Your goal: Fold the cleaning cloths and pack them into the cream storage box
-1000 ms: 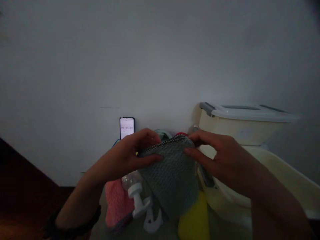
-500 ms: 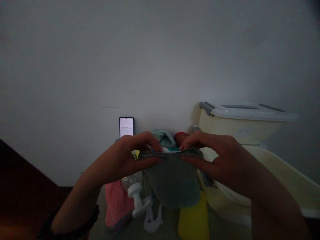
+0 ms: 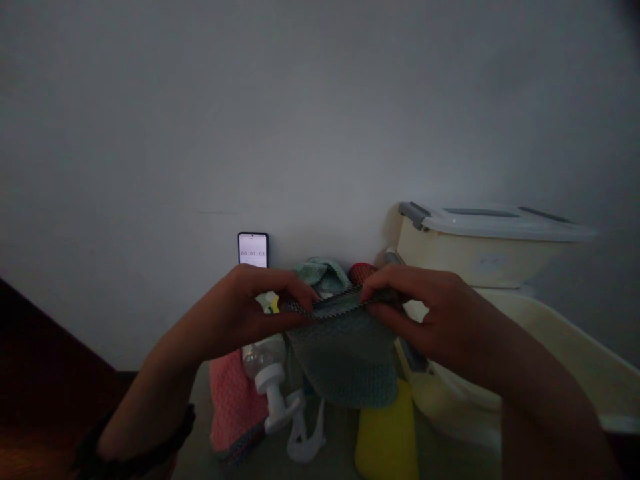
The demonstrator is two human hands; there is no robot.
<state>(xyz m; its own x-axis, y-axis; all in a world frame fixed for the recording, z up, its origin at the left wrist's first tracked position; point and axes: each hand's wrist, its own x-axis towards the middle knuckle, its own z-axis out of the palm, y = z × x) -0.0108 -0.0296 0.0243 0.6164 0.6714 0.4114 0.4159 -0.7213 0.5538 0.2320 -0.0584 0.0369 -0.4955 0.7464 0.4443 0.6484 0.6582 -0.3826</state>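
Note:
Between my hands hangs a folded grey-green cleaning cloth (image 3: 345,370) with a black-and-white stitched edge. My left hand (image 3: 250,307) pinches the left part of this edge between thumb and fingers. On the right part, my right hand (image 3: 430,310) does the same. The two layers of the edge stand slightly apart in the middle. Below the left hand lie a clear pump bottle (image 3: 263,357) with a white pump head and a pink cloth (image 3: 235,407). A yellow item (image 3: 387,437), flat and soft-looking, lies under the cloth's lower end.
A phone (image 3: 253,248) showing a timer leans on the wall. Behind my hands sit a light green cloth (image 3: 323,270) and a red textured item (image 3: 361,272). Cream storage boxes (image 3: 455,260) with a grey-handled lid stand at the right. A white trigger-shaped piece (image 3: 305,443) lies in front.
The cloth's two edge layers have parted in the middle, where they were pressed together before. My left hand has shifted slightly left, and the cloth's lower end is a little higher.

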